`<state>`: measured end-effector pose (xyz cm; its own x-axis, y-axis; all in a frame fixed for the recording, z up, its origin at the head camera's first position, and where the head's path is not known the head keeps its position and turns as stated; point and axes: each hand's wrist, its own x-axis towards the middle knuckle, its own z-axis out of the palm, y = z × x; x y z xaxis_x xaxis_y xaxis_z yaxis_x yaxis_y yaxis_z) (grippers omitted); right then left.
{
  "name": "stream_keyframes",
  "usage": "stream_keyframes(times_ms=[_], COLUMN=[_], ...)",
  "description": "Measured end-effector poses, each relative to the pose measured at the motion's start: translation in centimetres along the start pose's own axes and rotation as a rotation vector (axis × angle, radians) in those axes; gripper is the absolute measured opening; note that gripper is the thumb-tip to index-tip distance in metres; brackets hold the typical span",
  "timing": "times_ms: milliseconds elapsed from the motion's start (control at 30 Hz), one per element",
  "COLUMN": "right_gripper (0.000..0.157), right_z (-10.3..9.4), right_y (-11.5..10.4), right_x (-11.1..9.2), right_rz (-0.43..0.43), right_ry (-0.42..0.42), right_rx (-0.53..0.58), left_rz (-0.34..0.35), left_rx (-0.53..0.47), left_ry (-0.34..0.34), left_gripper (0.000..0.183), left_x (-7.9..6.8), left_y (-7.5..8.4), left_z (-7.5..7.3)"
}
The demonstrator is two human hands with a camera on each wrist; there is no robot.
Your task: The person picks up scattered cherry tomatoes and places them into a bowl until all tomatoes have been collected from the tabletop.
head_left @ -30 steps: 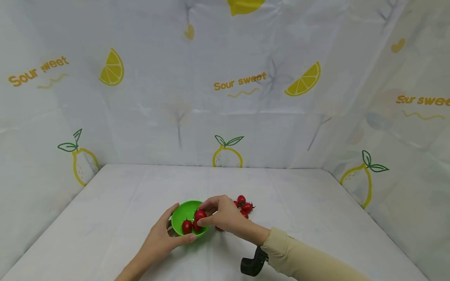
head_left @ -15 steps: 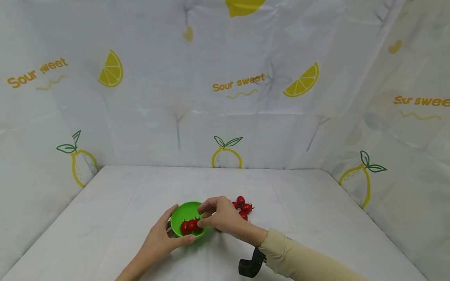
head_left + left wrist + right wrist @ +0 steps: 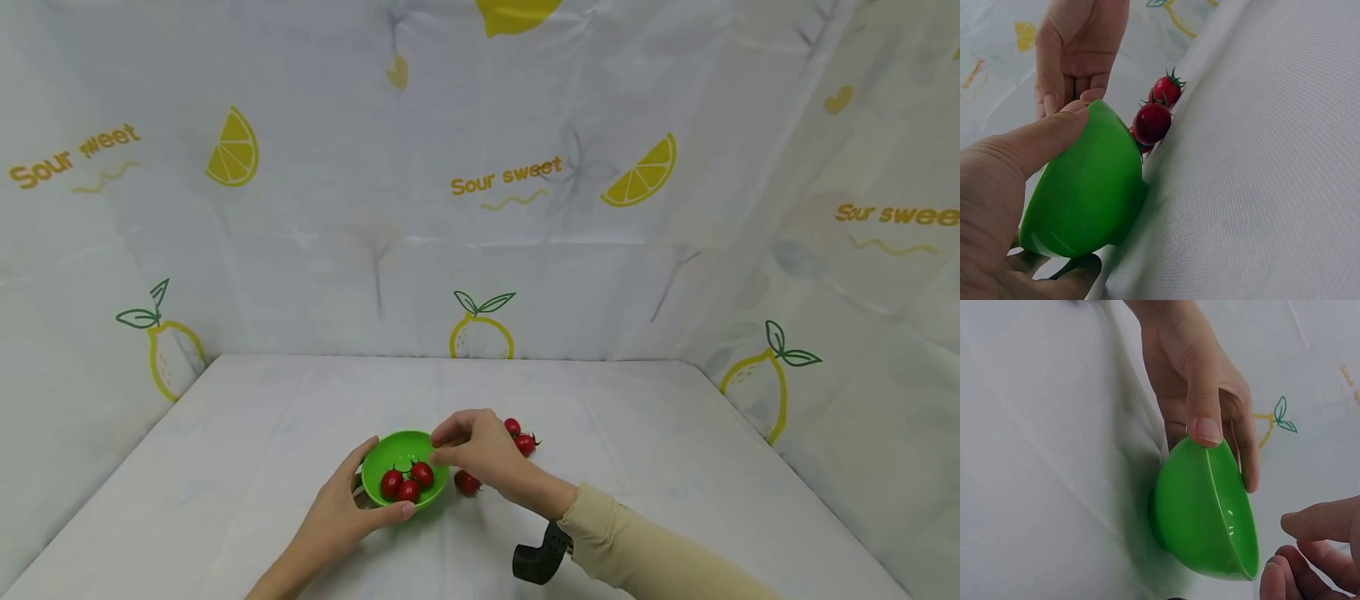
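Note:
A green bowl (image 3: 386, 457) stands on the white cloth, tilted in the wrist views only by their camera angle. Three red cherry tomatoes (image 3: 408, 491) with green stems lie together inside it. My left hand (image 3: 337, 508) grips the bowl from the left, thumb on the near rim and fingers around the far side. Over the right rim hovers my right hand (image 3: 480, 450), its fingers relaxed and parted from the thumb, holding nothing. Just right of the bowl, below that hand, lies a single cherry tomato (image 3: 467, 483). In the left wrist view the bowl's outer wall (image 3: 1085, 194) hides its contents.
More cherry tomatoes (image 3: 526, 444) lie behind the right hand, partly hidden by it. A black curved piece (image 3: 542, 562) hangs by the right wrist. White cloth walls with lemon prints (image 3: 482, 333) enclose the table at the back and sides.
The right fingers have let go of a cherry tomato, now among those in the bowl. That hand has drawn back slightly to the right, revealing the tomato beside the bowl. The left hand stays put.

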<state>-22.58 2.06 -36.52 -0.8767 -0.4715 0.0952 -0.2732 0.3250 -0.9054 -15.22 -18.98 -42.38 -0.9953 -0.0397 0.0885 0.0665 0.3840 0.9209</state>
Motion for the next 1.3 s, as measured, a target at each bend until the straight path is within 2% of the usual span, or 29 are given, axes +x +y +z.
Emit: stream_keyframes(times_ms=[467, 600, 967, 1300], right_gripper=[0.016, 0.015, 0.022, 0.028], right_z=[-1.0, -1.7, -5.9, -9.4], right_y=[0.0, 0.4, 3.1, 5.5], right_x=[-0.2, -0.2, -0.6, -2.3], right_rz=[0.038, 0.041, 0.039, 0.079], right_ry=[0.064, 0.080, 0.156, 0.223], right_rx=[0.039, 0.021, -0.171, -0.300], left_rz=[0.005, -0.007, -0.010, 0.023], left_rx=[-0.029, -0.032, -0.021, -0.027], left_ry=[0.008, 0.007, 0.000, -0.004], left_gripper=[0.101, 0.101, 0.102, 0.100], left_x=[-0.3, -0.2, -0.1, -0.1], left_y=[0.0, 0.0, 0.1, 0.2], left_z=[0.0, 0.1, 0.1, 0.0])
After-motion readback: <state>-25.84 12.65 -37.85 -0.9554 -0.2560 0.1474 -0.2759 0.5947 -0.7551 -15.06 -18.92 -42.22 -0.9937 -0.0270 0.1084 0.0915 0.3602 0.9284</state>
